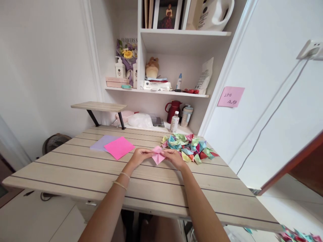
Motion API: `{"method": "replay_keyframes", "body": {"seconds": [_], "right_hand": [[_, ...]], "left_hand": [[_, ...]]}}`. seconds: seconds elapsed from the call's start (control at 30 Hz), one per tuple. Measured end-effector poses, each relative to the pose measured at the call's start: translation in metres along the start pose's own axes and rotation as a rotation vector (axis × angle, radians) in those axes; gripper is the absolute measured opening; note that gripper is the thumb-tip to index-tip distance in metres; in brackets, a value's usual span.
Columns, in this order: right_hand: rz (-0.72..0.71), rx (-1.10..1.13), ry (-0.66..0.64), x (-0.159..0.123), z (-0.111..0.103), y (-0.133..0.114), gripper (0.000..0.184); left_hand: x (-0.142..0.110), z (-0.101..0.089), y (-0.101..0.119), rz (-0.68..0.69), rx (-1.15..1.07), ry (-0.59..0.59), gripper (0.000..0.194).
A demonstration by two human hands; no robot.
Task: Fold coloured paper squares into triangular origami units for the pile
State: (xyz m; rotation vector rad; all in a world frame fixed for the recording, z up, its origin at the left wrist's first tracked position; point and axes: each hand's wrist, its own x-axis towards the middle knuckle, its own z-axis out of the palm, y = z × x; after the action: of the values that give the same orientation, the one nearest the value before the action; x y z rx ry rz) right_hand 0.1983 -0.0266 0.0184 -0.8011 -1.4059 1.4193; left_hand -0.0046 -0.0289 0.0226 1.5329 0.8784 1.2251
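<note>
A small piece of pink origami paper (158, 158), partly folded with a crease down its middle, is held just over the desk (106, 174). My left hand (139, 157) pinches its left corner between thumb and fingers. On the opposite side my right hand (174, 158) pinches the right corner. Just beyond my right hand lies a pile of folded paper pieces (188, 146) in green, yellow, blue, red and pink. To the left of my left hand, a bright pink paper sheet (119, 148) overlaps a lavender paper sheet (101, 143).
A small wooden riser (99, 106) stands at the desk's back left. Behind the pile are a bottle (174, 122), a red jug (173, 111) and a tumbler (186, 116). Shelves (174, 94) rise above. More folded papers (299, 234) lie on the floor at lower right.
</note>
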Motion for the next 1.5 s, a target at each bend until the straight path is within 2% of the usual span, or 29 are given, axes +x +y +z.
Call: {"method": "replay_keyframes", "body": {"seconds": [0.17,0.3,0.5,0.7,0.87,1.07,1.23,1.5], "right_hand": [[0.015,0.040,0.034,0.0019,-0.0016,0.0019,0.031],[-0.010,0.079,0.055,0.0012,-0.0008,0.0003,0.041],[-0.041,0.050,0.091,-0.0015,-0.0020,-0.0035,0.037],[-0.095,-0.052,0.130,-0.0035,-0.0030,-0.0055,0.029],[-0.068,-0.071,0.141,-0.0029,-0.0031,-0.0066,0.028],[-0.052,-0.030,0.154,-0.0019,-0.0030,-0.0066,0.030],[-0.088,-0.027,0.179,0.0008,-0.0015,-0.0026,0.036],[-0.138,-0.020,0.243,0.0053,0.0045,0.0018,0.033]], "left_hand": [[0.0019,-0.0003,-0.0003,-0.030,-0.042,0.127,0.028],[0.0035,-0.0014,-0.0013,-0.020,-0.148,0.189,0.031],[0.0028,-0.0024,0.0001,-0.056,-0.323,0.200,0.034],[0.0025,-0.0030,0.0013,-0.075,-0.382,0.194,0.031],[0.0017,-0.0031,0.0019,-0.078,-0.347,0.208,0.034],[0.0006,-0.0033,0.0031,-0.089,-0.207,0.186,0.039],[0.0010,-0.0015,0.0035,-0.054,-0.094,0.186,0.031],[0.0021,0.0017,-0.0017,0.041,0.030,0.211,0.024]]}}
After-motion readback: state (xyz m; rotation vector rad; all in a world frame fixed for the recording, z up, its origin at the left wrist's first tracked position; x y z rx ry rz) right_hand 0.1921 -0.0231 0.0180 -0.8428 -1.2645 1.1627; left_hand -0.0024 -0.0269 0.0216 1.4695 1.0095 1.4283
